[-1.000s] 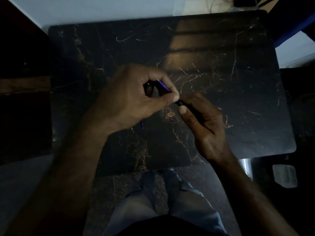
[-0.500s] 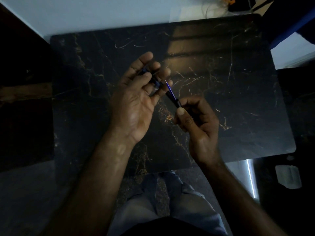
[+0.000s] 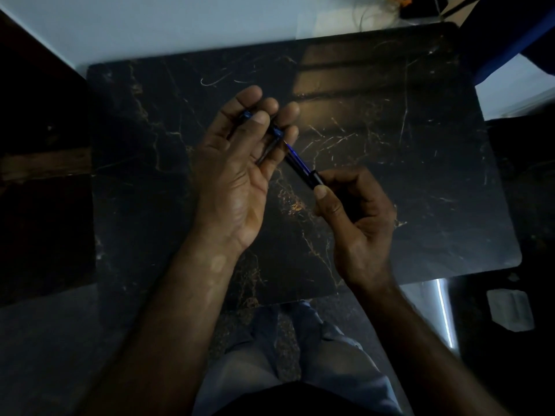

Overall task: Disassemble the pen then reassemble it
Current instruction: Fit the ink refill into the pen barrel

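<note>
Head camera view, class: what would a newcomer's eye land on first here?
First, the two bare hands over the middle of the dark marbled table. The right hand pinches a dark pen barrel with a thin blue refill poking out toward the left hand, which lies palm up, cradling dark pen parts in its fingers.

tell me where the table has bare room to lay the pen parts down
Free: the marble tabletop right of the right hand, the far strip beyond the left hand, and the left side toward its edge. Crowded: the middle, where both hands hold the pen parts.
</note>
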A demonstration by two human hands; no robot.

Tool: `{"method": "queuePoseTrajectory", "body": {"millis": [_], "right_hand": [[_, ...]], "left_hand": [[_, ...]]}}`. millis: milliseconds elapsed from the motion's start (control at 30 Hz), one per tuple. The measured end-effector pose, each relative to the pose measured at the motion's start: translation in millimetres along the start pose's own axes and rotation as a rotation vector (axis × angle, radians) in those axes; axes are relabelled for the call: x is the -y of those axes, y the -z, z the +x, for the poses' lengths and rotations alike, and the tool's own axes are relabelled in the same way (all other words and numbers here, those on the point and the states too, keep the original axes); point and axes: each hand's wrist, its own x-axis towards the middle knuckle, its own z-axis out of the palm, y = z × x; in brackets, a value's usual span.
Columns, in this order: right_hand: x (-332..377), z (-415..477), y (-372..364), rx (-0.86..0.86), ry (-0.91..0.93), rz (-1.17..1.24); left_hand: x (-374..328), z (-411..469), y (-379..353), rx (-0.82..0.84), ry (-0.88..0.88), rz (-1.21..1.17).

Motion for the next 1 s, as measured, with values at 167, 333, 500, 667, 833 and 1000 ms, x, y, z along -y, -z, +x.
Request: {"method": "queuePoseTrajectory", "body": {"millis": [167,333,500,667,833,1000], "right_hand": [[2.5,0.5,-0.1,-0.011,-0.009,0.003],[4.8,2.1,0.5,-0.006,0.006,0.01],[5.6,2.4,1.6,-0.011,0.014,0.016],[5.8,2.9,4.1,-0.023,0.02,-0.007],[5.8,3.3,5.4,-0.019,0.045,-0.027],[6.1,1.5,7.2,-0.011,0.049,-0.054]], "left_hand": [[1.4,-1.2,-3.0,0.033,-0.063,0.097],[2.3,-0.8,-4.3,0.038,-0.087,0.12],[3.1,-0.3,-4.1,0.021,-0.054,0.064],[3.0,0.1,-4.1,0.016,-0.025,0.029],[3.5,-0.4,-6.1,0.035,-0.064,0.084],[6.9,-3.0,-8.6,0.046,-0.128,0.187]]}}
